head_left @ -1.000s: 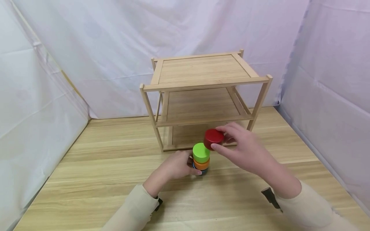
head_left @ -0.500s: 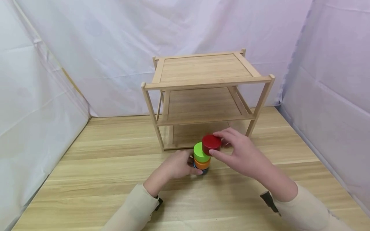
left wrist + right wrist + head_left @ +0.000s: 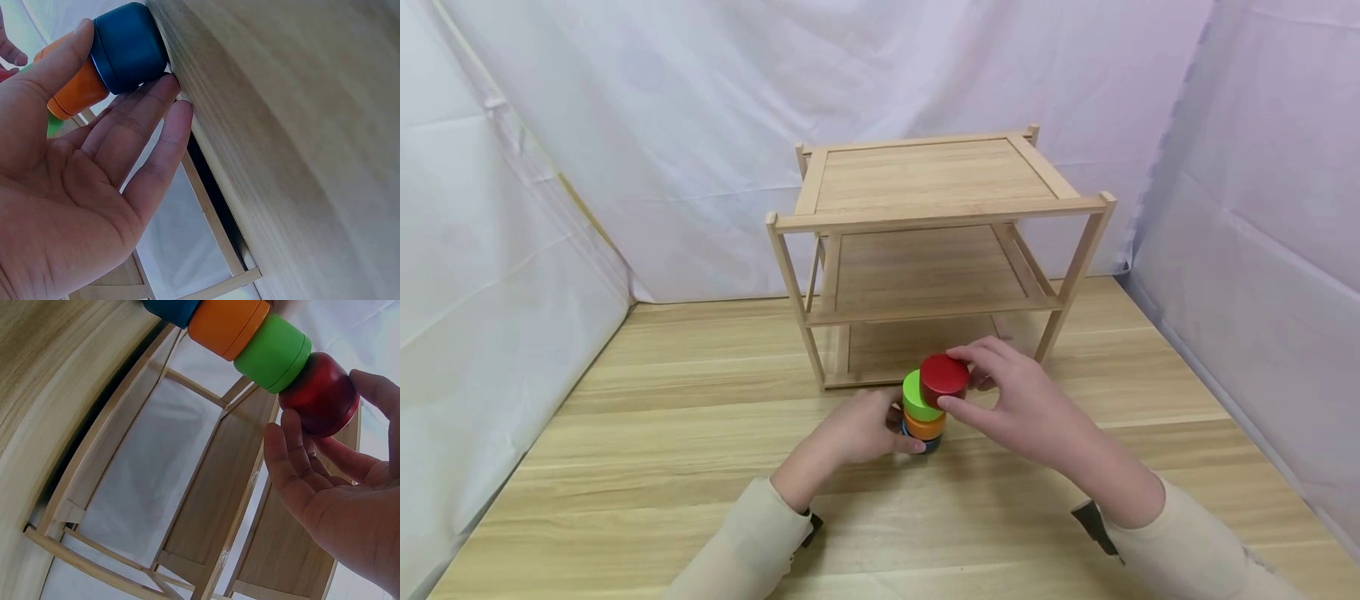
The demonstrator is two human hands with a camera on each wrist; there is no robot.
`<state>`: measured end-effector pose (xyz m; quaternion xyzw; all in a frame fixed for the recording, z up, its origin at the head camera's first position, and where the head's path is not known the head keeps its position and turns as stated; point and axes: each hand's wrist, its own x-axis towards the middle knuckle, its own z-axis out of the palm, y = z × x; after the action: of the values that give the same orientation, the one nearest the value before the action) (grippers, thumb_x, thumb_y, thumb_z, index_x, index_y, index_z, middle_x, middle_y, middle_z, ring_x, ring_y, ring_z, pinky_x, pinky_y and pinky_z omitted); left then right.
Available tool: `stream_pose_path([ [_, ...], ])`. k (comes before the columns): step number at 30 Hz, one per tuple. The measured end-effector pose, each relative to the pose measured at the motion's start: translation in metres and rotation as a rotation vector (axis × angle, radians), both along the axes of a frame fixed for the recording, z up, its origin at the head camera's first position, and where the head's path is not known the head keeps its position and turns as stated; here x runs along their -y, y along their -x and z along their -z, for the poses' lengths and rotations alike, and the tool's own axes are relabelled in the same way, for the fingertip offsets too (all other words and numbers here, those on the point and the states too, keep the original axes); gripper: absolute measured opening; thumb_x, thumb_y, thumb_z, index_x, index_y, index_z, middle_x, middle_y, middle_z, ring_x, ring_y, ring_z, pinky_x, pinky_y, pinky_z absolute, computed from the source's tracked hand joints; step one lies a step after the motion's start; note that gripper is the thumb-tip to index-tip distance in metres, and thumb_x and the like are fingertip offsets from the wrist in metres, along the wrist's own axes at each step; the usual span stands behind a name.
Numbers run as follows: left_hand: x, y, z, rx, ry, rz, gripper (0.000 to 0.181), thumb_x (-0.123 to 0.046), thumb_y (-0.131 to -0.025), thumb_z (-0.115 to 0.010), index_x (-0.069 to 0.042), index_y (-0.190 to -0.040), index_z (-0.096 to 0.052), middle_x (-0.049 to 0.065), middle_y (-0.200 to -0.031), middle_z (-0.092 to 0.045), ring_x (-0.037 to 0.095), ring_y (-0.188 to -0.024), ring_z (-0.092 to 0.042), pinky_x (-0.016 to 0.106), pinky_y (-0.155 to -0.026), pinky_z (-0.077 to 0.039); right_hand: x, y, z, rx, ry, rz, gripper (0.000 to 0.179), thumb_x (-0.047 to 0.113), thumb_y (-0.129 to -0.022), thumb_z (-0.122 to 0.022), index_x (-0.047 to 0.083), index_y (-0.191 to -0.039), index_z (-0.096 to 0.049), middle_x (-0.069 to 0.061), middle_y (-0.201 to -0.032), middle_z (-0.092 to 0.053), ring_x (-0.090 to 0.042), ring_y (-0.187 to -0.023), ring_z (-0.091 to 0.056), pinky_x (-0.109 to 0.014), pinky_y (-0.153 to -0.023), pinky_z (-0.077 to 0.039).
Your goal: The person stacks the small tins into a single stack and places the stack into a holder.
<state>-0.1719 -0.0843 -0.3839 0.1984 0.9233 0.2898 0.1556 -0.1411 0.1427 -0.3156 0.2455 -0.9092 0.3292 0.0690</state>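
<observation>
Blue (image 3: 132,47), orange (image 3: 228,325) and green (image 3: 275,353) small round lidded canisters stand stacked on the table, blue at the bottom and green on top. My left hand (image 3: 857,429) holds the stack low from the left, thumb in front and fingers behind the blue canister. With thumb and fingers, my right hand (image 3: 1026,400) grips a red canister (image 3: 944,379) at the green one's upper right. The red canister overlaps the green top in the head view and is off-centre to the right. Whether its full weight rests there, I cannot tell.
A three-tier wooden shelf rack (image 3: 932,221) stands right behind the stack, its lower front bar close to my fingers. White cloth (image 3: 715,150) hangs behind and at both sides of the wood-grain table (image 3: 662,467).
My right hand has brought the red canister left and slightly down in the head view, over the green canister. My left hand has stayed in place on the stack.
</observation>
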Motion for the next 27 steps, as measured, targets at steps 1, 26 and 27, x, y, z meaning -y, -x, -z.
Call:
stream_pose_path([
  [1,0.0001,-0.0001,0.0,0.002,-0.001,0.0,0.059,-0.045,-0.075,-0.082,-0.023,-0.125,-0.06,-0.005,-0.116,-0.071,0.014,-0.103,-0.068,0.035,-0.09,-0.055,0.0,0.0001,0.0003,-0.001,0.001,-0.001,0.051,0.035,-0.082,-0.08,0.016,-0.125,-0.061,0.01,-0.109,-0.059,-0.006,-0.092,-0.063,-0.029,-0.082,-0.058],
  [26,0.0012,-0.0003,0.0021,-0.019,0.007,-0.008,0.055,-0.048,-0.075,-0.081,-0.027,-0.122,-0.061,-0.009,-0.109,-0.071,0.011,-0.098,-0.066,0.033,-0.086,-0.054,-0.0046,0.0013,0.0059,0.037,-0.018,-0.035,0.064,0.034,-0.081,-0.081,0.019,-0.136,-0.052,0.009,-0.116,-0.059,-0.009,-0.094,-0.064,-0.031,-0.081,-0.057],
  [27,0.001,-0.0003,0.0018,-0.02,0.005,-0.007,0.055,-0.048,-0.075,-0.082,-0.027,-0.122,-0.061,-0.009,-0.109,-0.071,0.011,-0.098,-0.066,0.034,-0.086,-0.054,-0.0048,0.0014,0.0061,0.036,-0.015,-0.035,0.064,0.033,-0.081,-0.081,0.019,-0.136,-0.052,0.009,-0.116,-0.059,-0.01,-0.094,-0.064,-0.031,-0.081,-0.057],
])
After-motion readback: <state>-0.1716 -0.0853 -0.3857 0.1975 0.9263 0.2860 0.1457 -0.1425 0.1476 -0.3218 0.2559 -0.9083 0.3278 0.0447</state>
